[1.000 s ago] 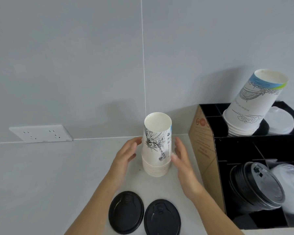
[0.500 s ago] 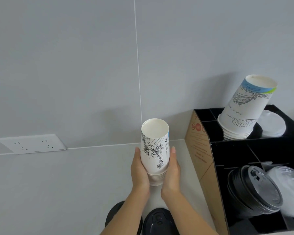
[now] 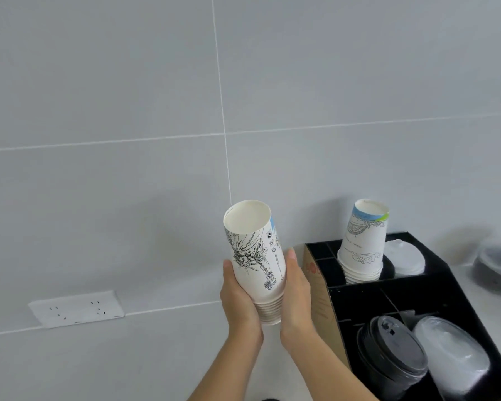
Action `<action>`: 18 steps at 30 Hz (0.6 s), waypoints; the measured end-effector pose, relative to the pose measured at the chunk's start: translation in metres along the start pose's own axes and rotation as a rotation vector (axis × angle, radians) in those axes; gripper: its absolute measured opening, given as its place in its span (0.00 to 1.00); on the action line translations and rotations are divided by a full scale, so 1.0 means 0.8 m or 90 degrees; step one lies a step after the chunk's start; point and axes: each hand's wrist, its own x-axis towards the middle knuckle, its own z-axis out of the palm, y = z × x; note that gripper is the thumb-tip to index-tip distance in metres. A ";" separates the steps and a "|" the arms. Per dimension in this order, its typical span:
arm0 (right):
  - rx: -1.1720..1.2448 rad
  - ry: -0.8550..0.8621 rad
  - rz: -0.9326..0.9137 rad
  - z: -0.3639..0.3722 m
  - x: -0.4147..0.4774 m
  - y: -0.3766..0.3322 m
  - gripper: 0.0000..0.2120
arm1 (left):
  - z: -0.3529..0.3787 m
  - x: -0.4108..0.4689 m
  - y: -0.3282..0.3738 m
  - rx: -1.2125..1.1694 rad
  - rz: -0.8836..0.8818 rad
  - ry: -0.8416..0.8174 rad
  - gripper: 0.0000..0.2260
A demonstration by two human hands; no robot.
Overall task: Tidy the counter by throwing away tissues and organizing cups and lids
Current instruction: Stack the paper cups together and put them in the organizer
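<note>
I hold an upside-down stack of white paper cups (image 3: 253,256) with a black line drawing above the counter, tilted slightly left. My left hand (image 3: 239,302) clasps its left side and my right hand (image 3: 297,296) clasps its right side, near the rims at the bottom. To the right stands a black divided organizer (image 3: 417,287) with a brown cardboard side. A second inverted stack of cups (image 3: 363,241) sits in its back compartment, beside white lids (image 3: 407,257). Black lids (image 3: 394,357) and clear lids (image 3: 451,354) fill the front compartments.
A white wall socket (image 3: 75,308) sits low on the grey tiled wall at the left. Clear containers (image 3: 498,259) lie on the counter beyond the organizer at the far right. The dark edge of a lid (image 3: 268,399) shows at the bottom edge.
Both hands closed around the cup stack and lifted it off the counter, up and toward the organizer. The two black lids on the counter have dropped nearly out of view.
</note>
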 end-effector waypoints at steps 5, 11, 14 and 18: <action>0.039 -0.003 -0.075 -0.003 0.004 -0.085 0.27 | 0.067 -0.030 0.054 -0.016 0.080 -0.032 0.16; 0.080 -0.021 -0.146 -0.037 0.017 -0.190 0.30 | 0.163 -0.062 0.090 -0.023 0.149 -0.102 0.15; 0.083 -0.030 -0.173 -0.066 0.030 -0.236 0.23 | 0.214 -0.070 0.093 -0.033 0.163 -0.125 0.14; 0.079 -0.029 -0.212 -0.102 0.051 -0.280 0.22 | 0.275 -0.080 0.087 -0.037 0.183 -0.154 0.15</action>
